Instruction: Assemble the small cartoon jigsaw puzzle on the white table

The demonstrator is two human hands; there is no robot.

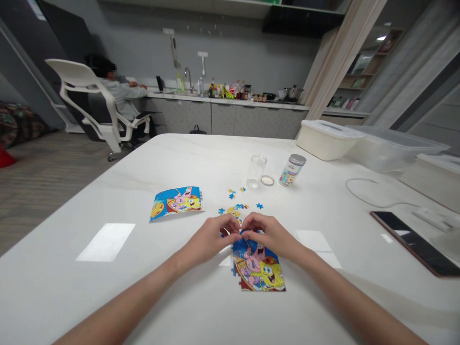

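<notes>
A partly assembled jigsaw puzzle (257, 268) lies flat in front of me, showing a yellow and a pink cartoon character on blue, with a ragged left edge. At its upper left corner the fingertips of both hands meet. My left hand (223, 232) is closed in a pinch there, and my right hand (264, 230) pinches from the other side over the top edge. Between them is a small jigsaw piece, mostly hidden by the fingers. Just beyond my hands, loose jigsaw pieces (235, 209) are scattered. To the left rests a curled picture sheet (178, 201) with the same scene.
Behind the pieces stand a clear jar (256, 171), its loose lid (267, 180) and a labelled jar (292, 170). A phone (417, 242), a white cable (359, 180) and plastic boxes (328, 140) occupy the right side. A person (124, 96) sits near the far counter.
</notes>
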